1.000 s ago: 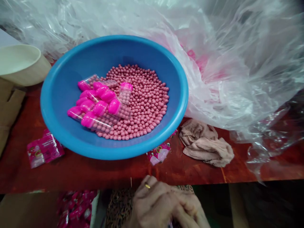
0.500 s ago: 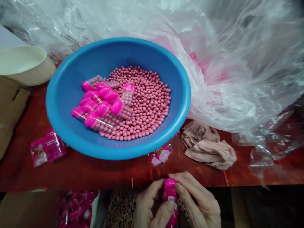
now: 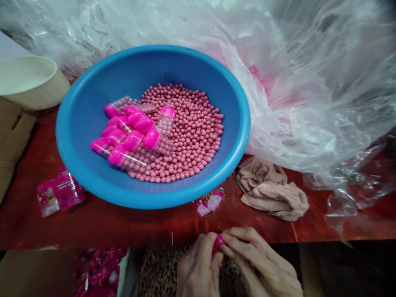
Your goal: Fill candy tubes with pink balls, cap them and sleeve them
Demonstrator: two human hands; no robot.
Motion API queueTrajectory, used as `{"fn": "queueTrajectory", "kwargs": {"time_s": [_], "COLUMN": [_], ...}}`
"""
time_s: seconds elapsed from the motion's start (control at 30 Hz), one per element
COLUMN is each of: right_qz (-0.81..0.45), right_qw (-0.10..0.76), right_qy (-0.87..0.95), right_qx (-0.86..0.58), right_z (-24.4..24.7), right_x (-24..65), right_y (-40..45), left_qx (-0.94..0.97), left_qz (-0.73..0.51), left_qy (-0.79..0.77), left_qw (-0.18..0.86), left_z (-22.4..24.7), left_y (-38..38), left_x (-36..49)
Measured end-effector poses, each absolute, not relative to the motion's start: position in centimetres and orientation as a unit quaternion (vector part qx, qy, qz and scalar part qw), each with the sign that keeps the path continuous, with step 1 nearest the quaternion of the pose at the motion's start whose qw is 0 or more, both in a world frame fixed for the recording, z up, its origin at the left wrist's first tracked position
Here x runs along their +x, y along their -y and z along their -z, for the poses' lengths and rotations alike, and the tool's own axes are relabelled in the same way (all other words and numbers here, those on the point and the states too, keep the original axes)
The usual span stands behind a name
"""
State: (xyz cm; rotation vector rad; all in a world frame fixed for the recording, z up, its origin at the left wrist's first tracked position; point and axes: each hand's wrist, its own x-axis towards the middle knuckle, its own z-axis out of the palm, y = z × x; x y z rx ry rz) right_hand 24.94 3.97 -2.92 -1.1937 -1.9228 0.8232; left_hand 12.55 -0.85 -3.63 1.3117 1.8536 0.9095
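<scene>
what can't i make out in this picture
All in the head view:
Most of the pink item: behind the left hand and right hand.
Pale bowl, left side: cut off by the picture's edge.
Pink shapes in the cloudy plastic: veiled by its folds.
Fine print on the pink labels: too small and blurred.

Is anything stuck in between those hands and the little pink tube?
Nothing visible is. The left hand and right hand both grip the pink tube directly, though they hide most of it, so its lower part can't be checked.
</scene>
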Motion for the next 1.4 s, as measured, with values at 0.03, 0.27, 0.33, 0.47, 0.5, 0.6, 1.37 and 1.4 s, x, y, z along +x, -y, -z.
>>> {"fn": "queueTrajectory", "kwargs": {"time_s": [0.03,0.27,0.33,0.47,0.5,0.6,1.37,1.4], "right_qz": [-0.308,-0.404,-0.437,-0.518,-0.532,-0.544,-0.576,-0.568], "right_qw": [0.357,0.37,0.361,0.319,0.312,0.346,0.28,0.278], "right_qy": [0.751,0.612,0.555,0.428,0.413,0.429,0.516,0.523], "right_qx": [-0.462,-0.57,-0.609,-0.669,-0.67,-0.633,-0.569,-0.572], "right_z": [2.8,2.7,3.3,4.5,4.5,3.7,1.9,2.0], "right_x": [24.8,23.7,24.0,24.9,25.0,25.1,25.0,25.0], "right_y": [-4.0,-4.4,-4.0,-2.5,-2.5,-3.7,-6.6,-6.5], "left_qx": [0.493,0.193,0.078,-0.011,0.0,0.088,0.247,0.229], "left_qz": [-0.354,-0.432,-0.475,-0.521,-0.523,-0.49,-0.355,-0.36], "left_qy": [-0.715,-0.644,-0.564,-0.479,-0.471,-0.498,-0.662,-0.657], "left_qw": [0.348,0.601,0.671,0.707,0.71,0.71,0.612,0.622], "left_z": [3.6,3.3,3.2,2.7,2.5,2.2,3.9,3.8], "left_y": [0.9,-1.1,-2.1,-3.5,-3.6,-3.6,-0.7,-0.8], "left_x": [12.6,11.7,11.6,11.1,11.0,10.5,10.8,10.7]}}
